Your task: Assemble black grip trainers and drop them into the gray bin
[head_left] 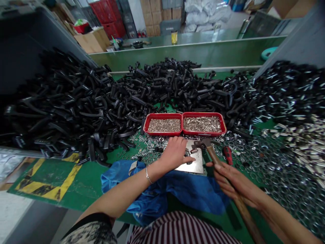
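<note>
Hammer [241,206] held in the right hand [232,178], head at the far right corner of the metal plate [196,166].
The handle is wrapped by the right grip, its long axis slanted from far left to near right; the head is placed ahead and left of that grip. The left hand [175,152] is laid at the plate; whether anything is pinched there cannot be told.
</note>
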The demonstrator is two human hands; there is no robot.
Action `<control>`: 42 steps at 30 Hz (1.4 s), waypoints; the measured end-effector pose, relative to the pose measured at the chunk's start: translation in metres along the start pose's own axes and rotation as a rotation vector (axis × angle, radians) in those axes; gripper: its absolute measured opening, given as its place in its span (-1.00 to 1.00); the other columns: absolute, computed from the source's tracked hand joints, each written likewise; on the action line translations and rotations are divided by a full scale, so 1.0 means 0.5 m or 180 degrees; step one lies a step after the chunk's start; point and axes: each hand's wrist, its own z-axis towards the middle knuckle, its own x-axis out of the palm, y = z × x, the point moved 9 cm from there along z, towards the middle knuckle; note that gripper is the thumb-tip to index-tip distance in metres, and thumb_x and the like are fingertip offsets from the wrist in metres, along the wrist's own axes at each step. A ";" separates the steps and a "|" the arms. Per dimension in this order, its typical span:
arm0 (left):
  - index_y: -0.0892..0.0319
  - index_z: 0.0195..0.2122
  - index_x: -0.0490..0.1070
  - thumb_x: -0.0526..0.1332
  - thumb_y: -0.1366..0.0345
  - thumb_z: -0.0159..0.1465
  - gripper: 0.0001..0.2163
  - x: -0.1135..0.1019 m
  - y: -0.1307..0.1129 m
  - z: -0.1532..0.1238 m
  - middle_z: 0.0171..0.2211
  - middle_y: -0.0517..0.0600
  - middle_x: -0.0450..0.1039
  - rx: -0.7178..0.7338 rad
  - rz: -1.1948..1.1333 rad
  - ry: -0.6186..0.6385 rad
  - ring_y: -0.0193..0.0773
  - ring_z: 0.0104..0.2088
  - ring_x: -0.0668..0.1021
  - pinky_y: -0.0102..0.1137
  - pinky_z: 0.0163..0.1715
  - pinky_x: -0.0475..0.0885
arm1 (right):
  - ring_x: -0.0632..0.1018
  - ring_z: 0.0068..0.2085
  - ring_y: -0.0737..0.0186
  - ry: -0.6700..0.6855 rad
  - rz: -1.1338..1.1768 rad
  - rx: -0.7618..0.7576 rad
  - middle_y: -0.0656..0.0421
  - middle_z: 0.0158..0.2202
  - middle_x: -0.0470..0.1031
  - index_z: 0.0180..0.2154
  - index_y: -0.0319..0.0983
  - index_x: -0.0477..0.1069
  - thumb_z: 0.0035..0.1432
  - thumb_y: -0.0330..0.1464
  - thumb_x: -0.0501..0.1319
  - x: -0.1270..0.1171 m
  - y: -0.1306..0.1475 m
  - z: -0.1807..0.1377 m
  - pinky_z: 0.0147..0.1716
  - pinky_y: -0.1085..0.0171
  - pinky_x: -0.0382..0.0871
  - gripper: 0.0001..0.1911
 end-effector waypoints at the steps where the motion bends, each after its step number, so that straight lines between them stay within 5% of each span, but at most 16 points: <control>1: 0.36 0.11 0.29 0.30 -0.12 0.15 -0.31 -0.002 0.008 -0.011 -0.01 0.27 0.39 -0.0237 -0.0180 -0.0084 0.13 0.00 0.42 -0.04 0.01 0.33 | 0.10 -0.67 0.43 -0.0180 -0.0494 -0.0161 0.34 -0.56 0.16 0.03 -0.09 0.36 0.26 0.01 0.13 -0.007 0.014 -0.004 -0.75 0.41 0.03 -0.56; 4: 0.34 0.30 0.03 0.37 -0.05 0.11 -0.12 0.018 0.016 -0.042 0.14 0.33 0.29 -0.0694 -0.0767 -0.0109 0.16 0.10 0.38 0.02 0.11 0.28 | 0.49 -0.43 0.19 -0.0751 -0.2148 -0.0994 0.17 -0.38 0.48 0.09 -0.07 0.36 0.30 -0.02 0.08 -0.012 0.082 -0.023 -0.44 0.26 0.39 -0.57; 6: 0.34 0.32 -0.02 0.37 0.05 0.15 -0.14 0.037 0.017 -0.054 0.15 0.34 0.29 -0.0834 -0.1082 -0.0056 0.15 0.13 0.37 0.02 0.15 0.26 | 0.56 -0.25 0.03 -0.0920 -0.2958 -0.1279 0.08 -0.21 0.55 0.08 -0.07 0.37 0.31 -0.06 0.07 -0.005 0.106 -0.023 -0.25 0.16 0.40 -0.59; 8: 0.37 0.33 -0.04 0.38 0.09 0.14 -0.13 0.051 0.020 -0.057 0.13 0.36 0.31 -0.0889 -0.1264 -0.0035 0.17 0.14 0.37 0.02 0.17 0.26 | 0.57 -0.29 -0.01 -0.0842 -0.3327 -0.1165 0.06 -0.26 0.56 -0.03 -0.11 0.40 0.31 -0.06 0.05 -0.006 0.097 -0.004 -0.28 0.13 0.38 -0.63; 12: 0.31 0.32 0.01 0.38 0.10 0.14 -0.16 0.055 0.029 -0.062 0.03 0.28 0.39 -0.0846 -0.1421 -0.0154 0.16 0.11 0.39 0.07 0.16 0.27 | 0.54 -0.41 0.04 -0.0646 -0.3035 -0.0884 0.13 -0.44 0.51 -0.09 -0.14 0.40 0.35 -0.04 -0.06 -0.034 0.058 0.037 -0.38 0.15 0.38 -0.59; 17: 0.19 0.29 0.08 0.37 0.03 0.15 -0.23 0.025 0.022 -0.111 -0.03 0.19 0.40 -0.1111 -0.2078 -0.0902 0.06 0.02 0.46 0.01 0.10 0.37 | 0.50 0.00 -0.18 -0.1622 -0.3138 -0.1980 -0.09 -0.05 0.52 0.01 -0.23 0.43 0.22 0.00 0.10 -0.043 0.118 0.030 0.02 -0.12 0.32 -0.47; 20: 0.08 0.31 0.06 0.37 -0.02 0.13 -0.21 -0.004 -0.018 -0.145 0.02 0.19 0.39 -0.0967 -0.2288 -0.1275 0.03 0.02 0.46 -0.02 0.08 0.42 | 0.51 0.02 -0.13 -0.1036 -0.2371 -0.1712 -0.02 0.00 0.53 0.03 -0.15 0.44 0.21 0.00 0.15 0.006 0.116 0.056 0.04 -0.06 0.35 -0.51; 22: 0.08 0.31 0.08 0.37 -0.04 0.13 -0.21 -0.024 -0.045 -0.153 0.04 0.19 0.39 -0.0639 -0.2248 -0.1173 0.03 0.03 0.46 -0.03 0.07 0.43 | 0.57 -0.09 -0.04 -0.0430 -0.1715 -0.1213 0.03 -0.06 0.57 0.00 -0.13 0.46 0.26 -0.01 0.13 0.049 0.094 0.074 -0.08 0.06 0.46 -0.56; 24: 0.10 0.30 0.11 0.33 -0.03 0.18 -0.27 -0.050 -0.039 -0.152 0.03 0.19 0.41 -0.0334 -0.2144 -0.0979 0.00 0.03 0.47 -0.08 0.07 0.43 | 0.57 -0.08 -0.02 -0.0392 -0.1538 -0.1238 0.06 -0.06 0.57 -0.06 -0.13 0.49 0.25 -0.03 0.16 0.066 0.097 0.072 -0.08 0.11 0.47 -0.60; 27: 0.09 0.21 0.24 0.18 0.08 0.35 -0.55 -0.113 0.084 -0.140 0.05 0.15 0.42 -0.0541 -0.1626 -0.1126 -0.07 0.08 0.45 -0.12 0.13 0.38 | 0.53 0.01 -0.03 -0.0924 -0.2053 -0.2071 0.10 -0.05 0.55 -0.11 -0.08 0.50 0.19 -0.08 0.24 0.054 0.127 0.037 0.04 0.07 0.40 -0.69; 29: 0.15 0.13 0.31 0.03 0.24 0.43 -0.70 -0.162 0.234 -0.138 0.08 0.17 0.40 -0.1414 -0.0952 -0.1537 -0.11 0.12 0.42 -0.12 0.17 0.30 | 0.53 0.01 -0.03 -0.1119 -0.2407 -0.2585 0.11 -0.06 0.55 -0.10 -0.05 0.49 0.20 -0.11 0.24 0.051 0.137 0.011 0.08 0.03 0.37 -0.73; 31: 0.22 0.06 0.36 0.03 0.37 0.39 -0.74 -0.167 0.369 -0.120 0.05 0.19 0.42 -0.2181 -0.0348 -0.1167 -0.11 0.12 0.43 -0.12 0.16 0.29 | 0.53 0.00 -0.02 -0.1259 -0.2520 -0.2690 0.11 -0.06 0.54 -0.07 -0.05 0.46 0.23 -0.13 0.21 0.044 0.136 0.002 0.07 0.03 0.36 -0.73; 33: 0.26 -0.14 0.44 0.17 0.39 0.28 -0.84 -0.159 0.455 -0.087 -0.13 0.17 0.51 -0.2283 -0.0344 -0.0852 -0.07 -0.02 0.51 -0.15 0.04 0.37 | 0.52 -0.01 0.00 -0.1349 -0.2366 -0.2408 0.09 -0.05 0.52 -0.04 -0.07 0.41 0.27 -0.10 0.16 0.038 0.131 0.012 0.02 0.06 0.38 -0.71; 38: 0.25 -0.34 0.40 0.30 0.33 0.14 -0.88 -0.149 0.532 -0.055 -0.35 0.06 0.49 -0.2206 -0.0592 -0.0630 -0.13 -0.26 0.54 -0.29 -0.20 0.43 | 0.55 -0.09 0.06 -0.1009 -0.1338 -0.1599 0.08 -0.13 0.52 -0.04 -0.11 0.35 0.30 -0.02 0.09 0.072 0.121 0.058 -0.15 0.18 0.47 -0.63; 42: 0.19 -0.05 0.29 0.21 0.38 0.16 -0.69 -0.206 0.498 -0.109 -0.19 0.03 0.45 -0.2083 -0.1265 -0.1681 -0.29 -0.32 0.51 -0.37 -0.28 0.44 | 0.58 -0.21 0.18 -0.0435 0.0005 -0.1056 0.12 -0.16 0.54 -0.02 -0.14 0.36 0.26 -0.04 0.19 0.098 0.089 0.096 -0.24 0.25 0.47 -0.61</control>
